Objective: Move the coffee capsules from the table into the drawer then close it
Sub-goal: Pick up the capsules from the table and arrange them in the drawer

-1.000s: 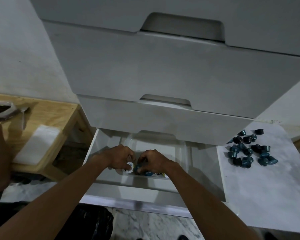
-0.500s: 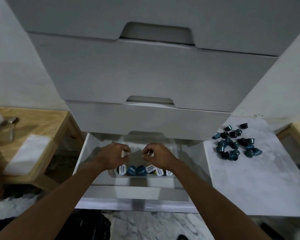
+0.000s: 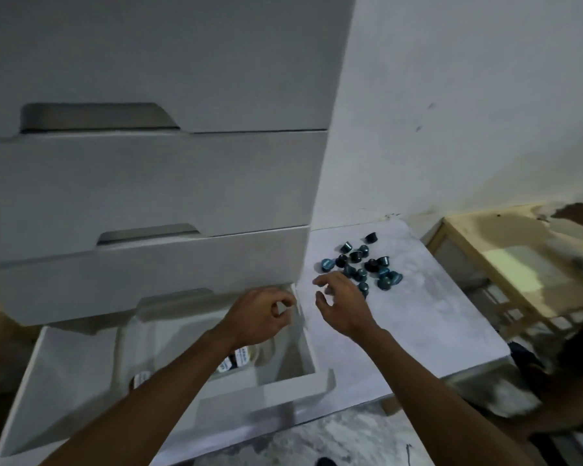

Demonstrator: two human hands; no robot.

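Several blue and dark coffee capsules [image 3: 364, 264] lie in a loose pile on the white table [image 3: 424, 317], to the right of the drawer unit. The bottom drawer [image 3: 64, 381] stands pulled out, with a clear tray inside holding a few capsules [image 3: 239, 359], partly hidden by my left forearm. My right hand [image 3: 342, 304] hovers over the table just short of the pile, fingers spread and empty. My left hand [image 3: 263, 314] is above the drawer's right rim, fingers loosely curled with nothing in them.
Two shut drawers [image 3: 148, 183] sit above the open one. A wooden shelf unit [image 3: 519, 264] stands to the right of the table. A dark shape fills the lower right corner. The floor below is marbled.
Both hands have left the tray in the drawer and swung right; the right hand now reaches over the table towards the capsule pile. The view has turned right.
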